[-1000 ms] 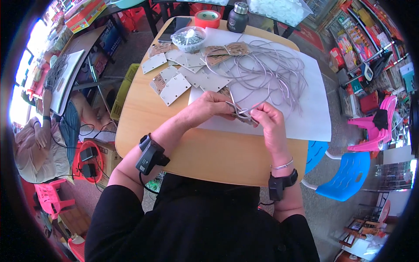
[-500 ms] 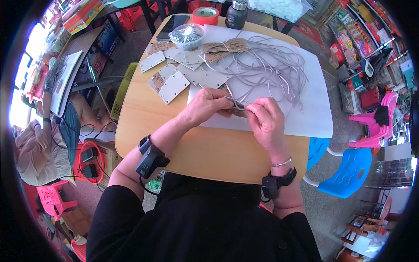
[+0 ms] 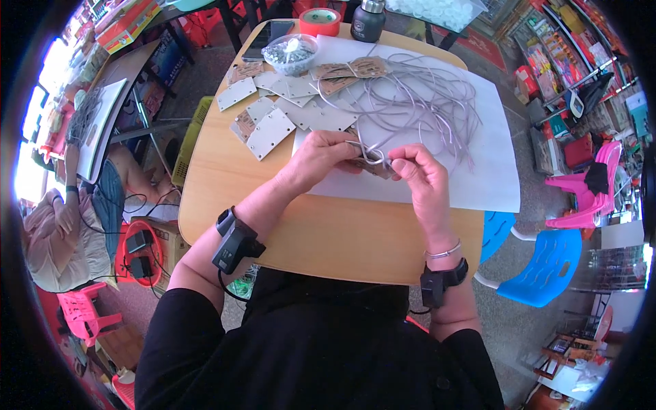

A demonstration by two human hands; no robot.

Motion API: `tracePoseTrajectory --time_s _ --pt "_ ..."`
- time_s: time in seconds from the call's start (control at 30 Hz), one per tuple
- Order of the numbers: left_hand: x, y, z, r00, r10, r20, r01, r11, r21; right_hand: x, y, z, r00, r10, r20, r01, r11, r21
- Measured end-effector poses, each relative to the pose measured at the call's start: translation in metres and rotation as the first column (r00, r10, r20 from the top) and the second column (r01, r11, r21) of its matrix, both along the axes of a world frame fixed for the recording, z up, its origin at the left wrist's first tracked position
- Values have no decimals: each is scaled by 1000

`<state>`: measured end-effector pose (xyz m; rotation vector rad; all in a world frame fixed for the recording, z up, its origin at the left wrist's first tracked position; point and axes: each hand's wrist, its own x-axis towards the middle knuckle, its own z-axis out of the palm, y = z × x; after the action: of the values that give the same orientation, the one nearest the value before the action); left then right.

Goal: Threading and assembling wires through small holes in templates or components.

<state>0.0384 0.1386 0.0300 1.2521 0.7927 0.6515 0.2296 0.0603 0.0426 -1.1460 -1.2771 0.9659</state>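
Note:
Near the front of the white sheet (image 3: 492, 174), my left hand (image 3: 318, 158) is closed on a small brown cardboard piece (image 3: 380, 170). A grey cord (image 3: 370, 152) loops over that piece. My right hand (image 3: 425, 176) pinches the cord at the piece's right end, thumb against forefinger; the exact grip is partly hidden by the fingers. Beyond my hands spreads a tangle of grey cords (image 3: 444, 102). Several flat pale grey cards (image 3: 271, 134) with small studs lie left of it, among brown patterned ones (image 3: 369, 67).
At the table's back stand a clear tub of small metal parts (image 3: 292, 60), a phone (image 3: 268, 39), a red tape roll (image 3: 319, 24) and a dark bottle (image 3: 368, 24). A blue chair (image 3: 540, 270) is to the right. Another person's arm (image 3: 72, 167) shows at the left table.
My right hand has shifted slightly right, its fingers more extended. The cord now forms a clearer loop over the cardboard piece. My left hand keeps its hold.

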Motion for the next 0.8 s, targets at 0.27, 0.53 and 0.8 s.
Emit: tracePoseTrajectory --time_s 0.27,0.53,0.8 --pt "-4 2 3 998 -30 56 32 999 -36 12 1 0 991 116 -63 -127 968 -217" --pt "-6 3 -3 984 -157 -87 172 965 196 16 1 2 978 168 -121 -200 916 -347" --pt "-8 6 -4 977 -195 -83 209 953 220 7 2 -8 993 82 -82 -106 929 -355"
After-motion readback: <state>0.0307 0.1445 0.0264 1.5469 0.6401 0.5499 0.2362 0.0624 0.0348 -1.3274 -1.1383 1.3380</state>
